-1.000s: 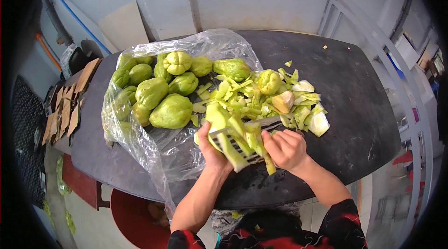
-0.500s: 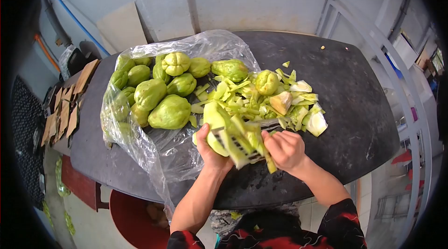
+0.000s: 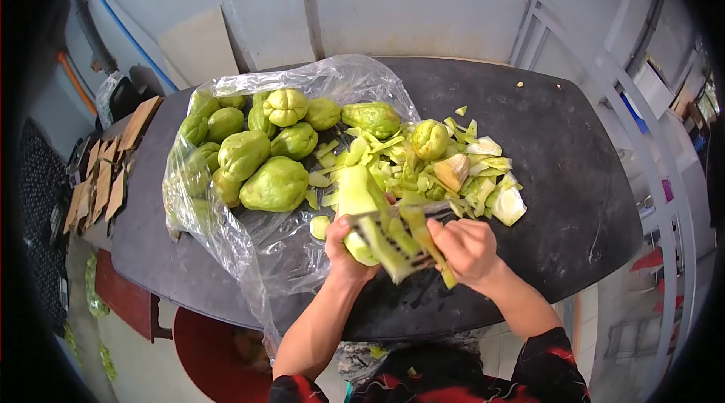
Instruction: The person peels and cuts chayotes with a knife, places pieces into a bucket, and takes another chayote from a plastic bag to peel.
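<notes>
My left hand [image 3: 348, 256] is wrapped round a pale, peeled chayote [image 3: 356, 195] held above the front of the table. Closed in my right hand [image 3: 470, 250] is a wide peeler [image 3: 389, 240] with a slotted metal blade, blurred by motion. The blade lies across the right side of the chayote, and strips of green peel hang from it. Just behind my hands spreads a heap of peelings [image 3: 377, 152], with a whole chayote [image 3: 431, 138] and a brownish cut piece [image 3: 453, 172] on it.
Several unpeeled chayotes [image 3: 274, 184] sit on a clear plastic bag [image 3: 279, 240] at the left of the dark table [image 3: 574, 176]. A red tub [image 3: 204, 350] stands on the floor below the front edge. Right of the table runs a grey metal railing [image 3: 630, 78].
The peeler and my right hand have shifted slightly down and right. The chayote's pale side is more upright, and a small pale piece now shows left of my left thumb.
</notes>
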A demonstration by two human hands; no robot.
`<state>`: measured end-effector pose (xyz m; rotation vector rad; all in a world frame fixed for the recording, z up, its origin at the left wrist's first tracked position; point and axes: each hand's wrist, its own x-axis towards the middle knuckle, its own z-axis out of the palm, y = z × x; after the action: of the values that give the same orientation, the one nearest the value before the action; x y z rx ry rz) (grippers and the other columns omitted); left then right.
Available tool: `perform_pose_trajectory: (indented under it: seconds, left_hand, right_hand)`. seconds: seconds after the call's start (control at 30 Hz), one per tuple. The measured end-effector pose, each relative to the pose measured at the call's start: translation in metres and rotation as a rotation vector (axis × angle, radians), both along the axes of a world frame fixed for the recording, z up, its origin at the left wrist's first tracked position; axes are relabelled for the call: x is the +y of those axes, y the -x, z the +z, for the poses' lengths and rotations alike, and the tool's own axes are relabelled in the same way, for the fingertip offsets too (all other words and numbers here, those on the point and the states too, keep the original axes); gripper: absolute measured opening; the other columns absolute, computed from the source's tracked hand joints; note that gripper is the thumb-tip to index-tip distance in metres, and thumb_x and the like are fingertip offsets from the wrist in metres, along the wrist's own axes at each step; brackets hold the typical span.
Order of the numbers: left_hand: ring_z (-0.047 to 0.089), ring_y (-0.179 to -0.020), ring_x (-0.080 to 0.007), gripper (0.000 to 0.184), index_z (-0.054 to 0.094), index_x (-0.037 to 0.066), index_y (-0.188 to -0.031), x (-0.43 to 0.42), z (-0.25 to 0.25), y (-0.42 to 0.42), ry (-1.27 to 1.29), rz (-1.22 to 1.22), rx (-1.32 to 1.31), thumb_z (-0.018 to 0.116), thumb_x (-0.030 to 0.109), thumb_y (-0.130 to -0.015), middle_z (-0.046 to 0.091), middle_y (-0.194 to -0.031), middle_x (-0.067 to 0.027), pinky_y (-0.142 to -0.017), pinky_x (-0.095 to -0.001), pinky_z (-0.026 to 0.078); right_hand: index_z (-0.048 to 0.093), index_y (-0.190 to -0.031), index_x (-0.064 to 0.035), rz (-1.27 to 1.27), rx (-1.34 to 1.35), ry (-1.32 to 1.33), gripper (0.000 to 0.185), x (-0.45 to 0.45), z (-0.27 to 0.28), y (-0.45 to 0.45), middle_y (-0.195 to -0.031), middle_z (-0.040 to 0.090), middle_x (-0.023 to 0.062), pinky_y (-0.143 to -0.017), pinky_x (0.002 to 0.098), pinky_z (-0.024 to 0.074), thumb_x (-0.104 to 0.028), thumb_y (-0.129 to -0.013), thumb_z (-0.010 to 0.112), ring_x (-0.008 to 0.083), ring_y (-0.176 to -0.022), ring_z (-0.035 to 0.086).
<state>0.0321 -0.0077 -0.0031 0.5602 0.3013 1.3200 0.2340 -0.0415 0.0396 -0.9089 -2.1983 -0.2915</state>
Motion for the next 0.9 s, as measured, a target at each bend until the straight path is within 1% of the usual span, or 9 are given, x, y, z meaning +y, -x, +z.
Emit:
perform_pose_trajectory:
  seconds: [0.17, 0.27, 0.33, 0.4, 0.47, 0.67, 0.77, 0.8, 0.9]
  left_hand:
    - [0.063, -0.102, -0.0330, 0.078, 0.046, 0.004, -0.136, 0.003, -0.001, 0.008, 0.022, -0.161, 0.024, 0.066, 0.050, -0.077, 0.058, -0.120, -0.0190, -0.090, -0.0462, 0.053]
    - [0.063, -0.102, -0.0324, 0.080, 0.045, 0.003, -0.136, 0.002, 0.001, 0.006, -0.009, -0.133, 0.064, 0.066, 0.051, -0.076, 0.059, -0.120, -0.0188, -0.088, -0.0460, 0.054]
    - [0.061, -0.106, -0.0307, 0.086, 0.049, 0.002, -0.136, -0.001, 0.003, 0.001, 0.039, 0.032, 0.139, 0.061, 0.061, -0.075, 0.060, -0.119, -0.0176, -0.090, -0.0441, 0.053]
    - [0.061, -0.109, -0.0305, 0.085, 0.049, 0.005, -0.139, -0.001, 0.001, 0.003, 0.027, 0.006, 0.168, 0.059, 0.062, -0.077, 0.060, -0.123, -0.0162, -0.094, -0.0445, 0.052]
    - [0.062, -0.109, -0.0315, 0.084, 0.043, 0.002, -0.140, -0.001, -0.002, 0.002, -0.008, -0.041, 0.066, 0.066, 0.051, -0.075, 0.059, -0.124, -0.0187, -0.091, -0.0447, 0.055]
    - [0.061, -0.102, -0.0260, 0.085, 0.045, 0.002, -0.136, -0.003, 0.009, 0.001, -0.005, -0.149, 0.125, 0.072, 0.049, -0.072, 0.058, -0.119, -0.0176, -0.086, -0.0389, 0.055]
    - [0.062, -0.101, -0.0285, 0.088, 0.043, 0.003, -0.137, -0.010, 0.013, -0.005, 0.027, -0.021, 0.150, 0.071, 0.050, -0.068, 0.056, -0.120, -0.0184, -0.085, -0.0376, 0.056]
    - [0.062, -0.102, -0.0294, 0.087, 0.042, 0.004, -0.138, -0.010, 0.011, -0.003, 0.032, -0.140, 0.104, 0.070, 0.049, -0.069, 0.056, -0.120, -0.0180, -0.086, -0.0406, 0.057]
    - [0.063, -0.102, -0.0302, 0.086, 0.041, 0.004, -0.139, -0.009, 0.008, -0.005, -0.040, -0.164, 0.112, 0.069, 0.048, -0.070, 0.056, -0.121, -0.0183, -0.085, -0.0438, 0.057]
  right_hand:
    - [0.067, -0.098, 0.0048, 0.084, -0.012, -0.097, 0.022, -0.013, 0.010, 0.016, -0.060, 0.051, 0.0021, -0.046, 0.0295, 0.0438, -0.003, -0.077, 0.063, 0.0168, -0.050, 0.056]
    - [0.067, -0.097, 0.0039, 0.069, -0.040, -0.106, 0.020, -0.006, 0.006, 0.013, -0.059, 0.052, 0.0029, -0.046, 0.0304, 0.0443, -0.003, -0.079, 0.063, 0.0169, -0.050, 0.057]
    - [0.067, -0.096, 0.0030, -0.011, 0.031, -0.060, 0.016, 0.014, -0.008, 0.002, -0.059, 0.054, 0.0039, -0.046, 0.0321, 0.0454, -0.003, -0.082, 0.063, 0.0178, -0.050, 0.058]
    - [0.066, -0.096, 0.0026, -0.046, 0.042, -0.051, 0.014, 0.019, -0.013, -0.005, -0.059, 0.055, 0.0047, -0.046, 0.0332, 0.0465, -0.004, -0.085, 0.062, 0.0189, -0.050, 0.059]
    - [0.066, -0.096, 0.0032, -0.038, 0.025, -0.042, 0.014, 0.012, -0.004, -0.003, -0.060, 0.055, 0.0041, -0.046, 0.0327, 0.0464, -0.004, -0.084, 0.062, 0.0188, -0.050, 0.059]
    - [0.067, -0.095, 0.0037, 0.094, -0.028, -0.073, 0.016, -0.010, 0.009, 0.011, -0.059, 0.053, 0.0010, -0.046, 0.0288, 0.0449, -0.005, -0.082, 0.065, 0.0158, -0.050, 0.056]
    - [0.066, -0.100, 0.0038, -0.081, 0.022, -0.054, 0.019, 0.014, -0.009, -0.001, -0.062, 0.058, 0.0046, -0.047, 0.0336, 0.0484, -0.006, -0.083, 0.065, 0.0193, -0.053, 0.062]
    - [0.065, -0.101, 0.0038, -0.114, 0.047, 0.027, 0.019, 0.024, -0.014, -0.009, -0.063, 0.060, 0.0058, -0.046, 0.0352, 0.0491, -0.006, -0.084, 0.064, 0.0205, -0.053, 0.063]
    - [0.066, -0.100, 0.0034, -0.094, 0.057, -0.007, 0.019, 0.024, -0.016, -0.018, -0.062, 0.060, 0.0054, -0.046, 0.0339, 0.0480, -0.006, -0.084, 0.064, 0.0204, -0.051, 0.062]
